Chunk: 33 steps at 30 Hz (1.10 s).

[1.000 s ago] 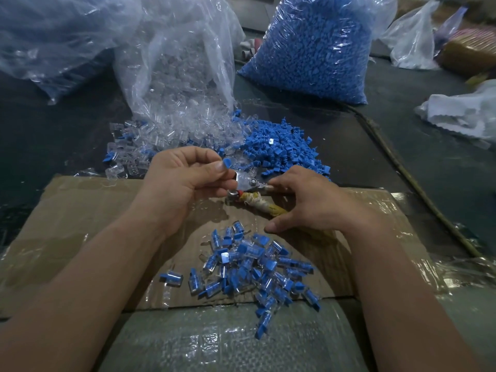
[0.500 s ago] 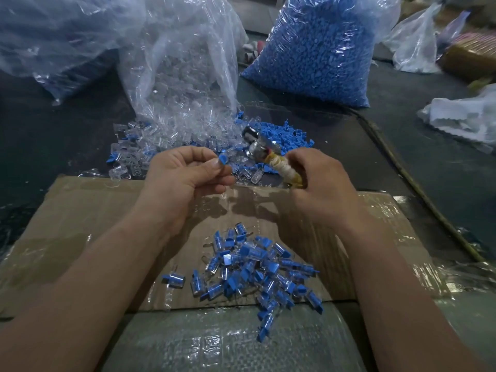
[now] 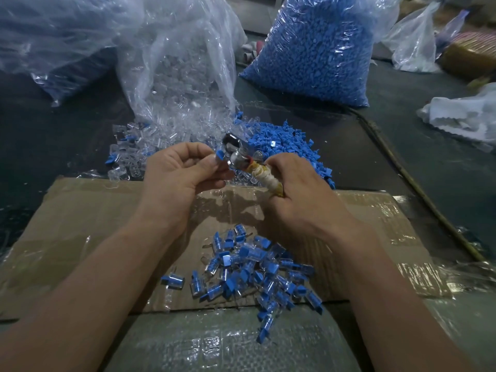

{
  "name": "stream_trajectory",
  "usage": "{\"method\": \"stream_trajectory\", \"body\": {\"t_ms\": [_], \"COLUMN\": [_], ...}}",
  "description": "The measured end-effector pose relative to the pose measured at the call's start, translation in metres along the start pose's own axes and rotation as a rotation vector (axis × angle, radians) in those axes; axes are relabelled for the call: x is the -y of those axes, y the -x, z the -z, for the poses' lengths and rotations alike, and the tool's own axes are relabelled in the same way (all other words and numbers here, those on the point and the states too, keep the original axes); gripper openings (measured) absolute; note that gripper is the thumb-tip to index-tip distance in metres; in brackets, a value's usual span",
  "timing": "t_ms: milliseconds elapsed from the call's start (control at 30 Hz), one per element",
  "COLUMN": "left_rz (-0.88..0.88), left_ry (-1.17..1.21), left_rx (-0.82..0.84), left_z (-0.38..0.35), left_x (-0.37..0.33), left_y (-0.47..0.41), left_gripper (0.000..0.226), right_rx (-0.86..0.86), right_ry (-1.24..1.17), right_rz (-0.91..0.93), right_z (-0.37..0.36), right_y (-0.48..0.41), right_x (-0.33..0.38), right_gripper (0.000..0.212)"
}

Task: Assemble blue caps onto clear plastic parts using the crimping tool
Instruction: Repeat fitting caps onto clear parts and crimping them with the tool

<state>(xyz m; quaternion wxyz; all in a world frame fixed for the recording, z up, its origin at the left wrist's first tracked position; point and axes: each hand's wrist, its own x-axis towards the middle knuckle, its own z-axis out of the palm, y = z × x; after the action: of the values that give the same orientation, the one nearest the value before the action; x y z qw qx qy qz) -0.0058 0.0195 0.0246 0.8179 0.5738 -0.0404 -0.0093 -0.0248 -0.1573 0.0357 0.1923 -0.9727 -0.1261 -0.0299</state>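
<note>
Left hand (image 3: 182, 171) pinching blue cap (image 3: 219, 155) (against tool head), right hand (image 3: 298, 194) gripping crimping tool (image 3: 252, 163)

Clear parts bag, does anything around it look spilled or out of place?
Yes. The clear parts bag lies open, and clear parts have spilled onto the dark table, mingling with the loose blue caps beside them.

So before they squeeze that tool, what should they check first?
1. Left hand pinches the blue cap: ok.
2. Right hand grips the crimping tool by its wrapped handle: ok.
3. Tool head right beside the cap: ok.
4. Cap seated straight: cannot tell, the hand hides it.
5. Finished pile lies on the cardboard, below both hands: ok.
</note>
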Motion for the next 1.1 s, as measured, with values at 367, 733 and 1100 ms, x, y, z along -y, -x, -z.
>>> {"method": "stream_trajectory", "body": {"t_ms": [367, 733, 1100], "left_rz": [-0.023, -0.061, -0.058], "left_ry": [-0.019, -0.126, -0.168], "left_rx": [-0.009, -0.044, -0.074], "left_z": [-0.001, -0.002, -0.004], "left_x": [0.0, 0.004, 0.001], "left_y": [0.0, 0.003, 0.006], "left_gripper": [0.016, 0.011, 0.011], "right_rx": [0.057, 0.049, 0.049], "right_ry": [-0.005, -0.024, -0.044], "right_rz": [0.019, 0.004, -0.024], "right_z": [-0.001, 0.004, 0.001], "right_y": [0.0, -0.001, -0.002], "right_x": [0.002, 0.007, 0.01], "right_gripper": [0.029, 0.023, 0.018]}}
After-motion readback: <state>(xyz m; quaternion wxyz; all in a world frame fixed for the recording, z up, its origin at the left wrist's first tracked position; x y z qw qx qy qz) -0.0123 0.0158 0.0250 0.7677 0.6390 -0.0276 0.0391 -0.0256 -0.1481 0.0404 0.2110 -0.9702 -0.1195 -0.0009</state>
